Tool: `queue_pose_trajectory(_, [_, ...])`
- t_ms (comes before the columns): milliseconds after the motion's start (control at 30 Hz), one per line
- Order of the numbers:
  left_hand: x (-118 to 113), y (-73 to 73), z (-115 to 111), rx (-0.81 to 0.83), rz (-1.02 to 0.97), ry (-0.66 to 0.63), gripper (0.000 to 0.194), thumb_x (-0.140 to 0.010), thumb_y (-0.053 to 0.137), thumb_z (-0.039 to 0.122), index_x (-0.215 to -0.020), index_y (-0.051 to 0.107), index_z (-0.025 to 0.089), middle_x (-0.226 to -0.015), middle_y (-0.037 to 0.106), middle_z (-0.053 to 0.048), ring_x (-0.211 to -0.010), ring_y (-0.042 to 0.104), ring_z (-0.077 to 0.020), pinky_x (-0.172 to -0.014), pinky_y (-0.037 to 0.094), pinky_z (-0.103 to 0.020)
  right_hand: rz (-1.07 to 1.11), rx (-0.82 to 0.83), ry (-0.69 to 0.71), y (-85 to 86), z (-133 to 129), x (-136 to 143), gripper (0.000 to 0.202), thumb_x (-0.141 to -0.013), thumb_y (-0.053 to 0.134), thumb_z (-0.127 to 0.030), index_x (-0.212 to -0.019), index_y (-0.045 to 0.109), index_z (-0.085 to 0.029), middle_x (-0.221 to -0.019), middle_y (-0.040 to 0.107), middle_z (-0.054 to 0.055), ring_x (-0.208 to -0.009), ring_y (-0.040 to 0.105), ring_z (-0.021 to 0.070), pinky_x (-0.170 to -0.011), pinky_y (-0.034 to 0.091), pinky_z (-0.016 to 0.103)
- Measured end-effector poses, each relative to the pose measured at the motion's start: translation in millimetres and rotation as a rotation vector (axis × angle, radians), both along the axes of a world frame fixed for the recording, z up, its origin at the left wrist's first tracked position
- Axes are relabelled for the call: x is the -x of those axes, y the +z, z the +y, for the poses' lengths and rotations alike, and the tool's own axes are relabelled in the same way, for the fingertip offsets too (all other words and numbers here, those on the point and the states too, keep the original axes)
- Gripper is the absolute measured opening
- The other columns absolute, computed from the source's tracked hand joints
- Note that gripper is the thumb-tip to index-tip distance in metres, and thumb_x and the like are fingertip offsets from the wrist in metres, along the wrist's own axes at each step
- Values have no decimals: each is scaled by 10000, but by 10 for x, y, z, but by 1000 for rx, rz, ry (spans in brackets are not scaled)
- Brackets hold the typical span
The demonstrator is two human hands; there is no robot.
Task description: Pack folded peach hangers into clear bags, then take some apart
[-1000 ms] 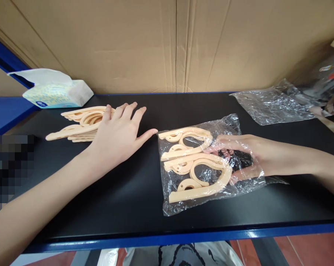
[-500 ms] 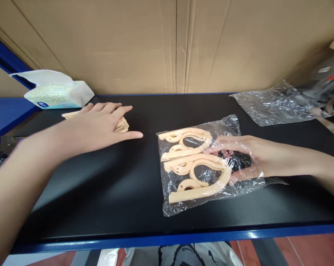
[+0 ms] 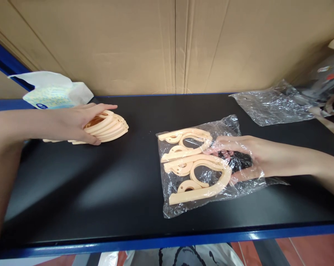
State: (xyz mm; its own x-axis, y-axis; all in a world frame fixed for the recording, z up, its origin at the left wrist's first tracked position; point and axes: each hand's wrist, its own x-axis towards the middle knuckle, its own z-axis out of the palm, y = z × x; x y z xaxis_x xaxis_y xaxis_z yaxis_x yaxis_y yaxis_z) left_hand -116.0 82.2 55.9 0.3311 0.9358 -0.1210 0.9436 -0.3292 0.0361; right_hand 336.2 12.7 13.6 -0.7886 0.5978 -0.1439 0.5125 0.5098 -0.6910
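Observation:
At the left of the black surface, my left hand [image 3: 79, 120] is closed over a stack of cream curved plastic pieces [image 3: 111, 129], thumb on the near side. The stack's rounded ends show to the right of the fingers. My right hand [image 3: 246, 157] reaches inside a clear plastic bag [image 3: 178, 210], its fingers spread apart around the ends of the pieces. In the bag, cream hook-shaped pieces [image 3: 200, 194] lie flat in pairs. Whether the right fingertips press on a piece is hard to tell through the film.
A tissue pack [image 3: 58, 94] stands behind my left hand. Another clear bag [image 3: 269, 107] lies at the back right, beside a person's hand [image 3: 324, 111]. Cardboard [image 3: 133, 48] rises behind; a blue edge [image 3: 144, 240] runs along the front.
My left hand has moved left and its fingers have closed on the stack, leaving more of the stack's right end in view. My right hand and the bag have stayed nearly still.

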Motion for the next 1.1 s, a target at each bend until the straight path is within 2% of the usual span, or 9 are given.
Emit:
queue_pose_trajectory(200, [-80, 2, 7, 39, 54, 23, 1193, -684, 471, 970, -1576, 387, 181, -1361, 595, -148, -1087, 612, -331, -974, 472, -494, -25, 4, -6, 22, -1, 24, 632, -876, 744, -438, -1470, 553, -338, -1365, 615, 61, -1085, 625, 234, -864, 524, 372])
queue_pose_trajectory(300, [-203, -8, -38, 8, 74, 5, 1012, -792, 559, 789, -1586, 374, 190, -1408, 587, -146, -1077, 625, -303, -959, 481, -468, -4, -5, 5, 18, 3, 20, 601, -881, 746, -440, -1446, 566, -338, -1329, 622, 56, -1088, 614, 230, -904, 510, 385])
queue_pose_trajectory(400, [-307, -41, -70, -75, 75, -106, 852, -856, 600, 572, -1581, 392, 178, -1358, 636, -128, -1058, 644, -271, -914, 508, -400, 11, -2, 19, 16, 3, 16, 610, -876, 763, -424, -1445, 561, -336, -1339, 617, 57, -1085, 617, 214, -903, 513, 370])
queue_pose_trajectory(467, [-331, -64, -68, -120, 88, -191, 819, -858, 609, 511, -1570, 411, 160, -1320, 668, -113, -1043, 666, -261, -869, 531, -364, 3, -5, 17, 19, 2, 16, 624, -874, 766, -430, -1451, 555, -323, -1328, 620, 63, -1077, 623, 212, -887, 522, 367])
queue_pose_trajectory(567, [-301, -88, -44, -195, 93, -299, 824, -869, 592, 574, -1543, 449, 122, -1233, 713, -86, -949, 716, -232, -753, 556, -296, -17, -39, 15, 24, -1, 16, 625, -883, 752, -449, -1457, 548, -311, -1289, 630, 65, -1093, 623, 223, -879, 533, 377])
queue_pose_trajectory(633, [-261, -93, -33, -225, 51, -344, 857, -877, 586, 642, -1534, 458, 107, -1166, 735, -62, -822, 730, -176, -651, 542, -229, -25, -71, 24, 31, -6, 16, 614, -893, 743, -441, -1459, 545, -313, -1302, 629, 64, -1112, 625, 223, -881, 535, 374])
queue_pose_trajectory(767, [-196, -79, -15, -141, -12, -309, 853, -901, 655, 630, -1557, 423, 138, -1050, 774, -27, -521, 623, -50, -460, 430, -142, -23, -102, 37, 51, -24, 23, 602, -899, 741, -419, -1458, 541, -324, -1338, 632, 60, -1089, 647, 207, -886, 538, 361])
queue_pose_trajectory(933, [-125, -99, 38, -178, -16, -370, 870, -879, 644, 722, -1511, 487, 144, -1152, 764, -47, -711, 704, -96, -566, 500, -164, -13, -106, 44, 58, -37, 29, 578, -917, 720, -405, -1458, 542, -312, -1383, 618, 71, -1179, 624, 223, -935, 525, 369])
queue_pose_trajectory(1100, [-45, -139, 30, -230, -20, -385, 777, -917, 639, 685, -1524, 479, 226, -1215, 731, -8, -791, 713, -96, -594, 483, -139, -25, -63, 18, 58, -36, 33, 573, -905, 726, -446, -1430, 554, -295, -1320, 625, 70, -1140, 619, 229, -907, 521, 377])
